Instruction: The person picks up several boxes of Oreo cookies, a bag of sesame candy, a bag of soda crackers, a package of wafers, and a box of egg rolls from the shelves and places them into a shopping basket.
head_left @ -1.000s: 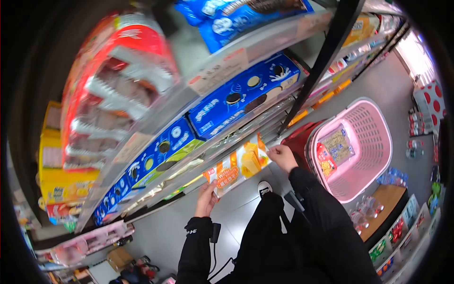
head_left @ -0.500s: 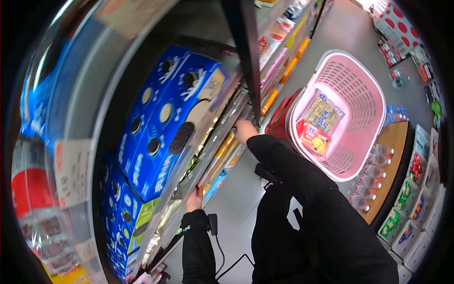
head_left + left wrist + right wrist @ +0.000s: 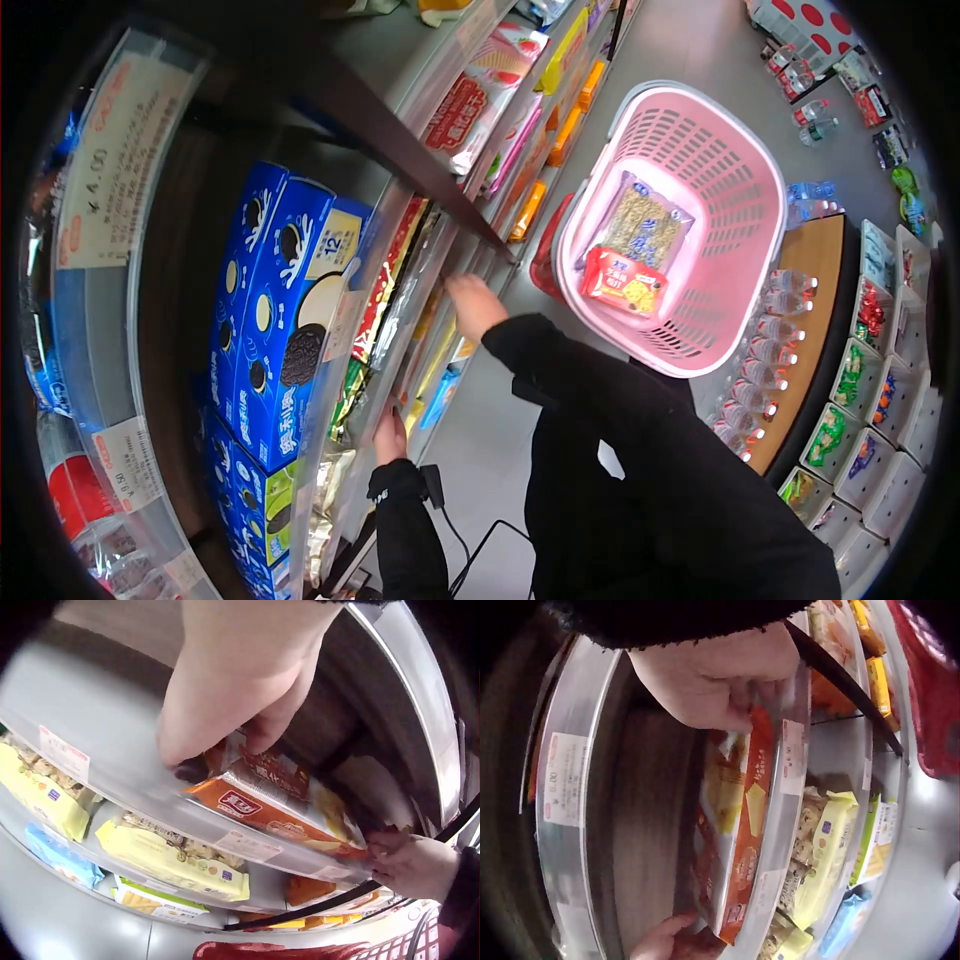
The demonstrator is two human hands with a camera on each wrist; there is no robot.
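Head view: snacks (image 3: 645, 230) in basket (image 3: 725, 235). Wrist views: logo (image 3: 240, 802) on orange packet (image 3: 289, 831).

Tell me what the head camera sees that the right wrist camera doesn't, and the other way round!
Only the head view shows the pink basket, with a red pack inside, and the blue boxes.

Only the right wrist view clearly shows the pictures and writing on the orange packet.

Both show the left hand, the right hand and a blue packet lower down.
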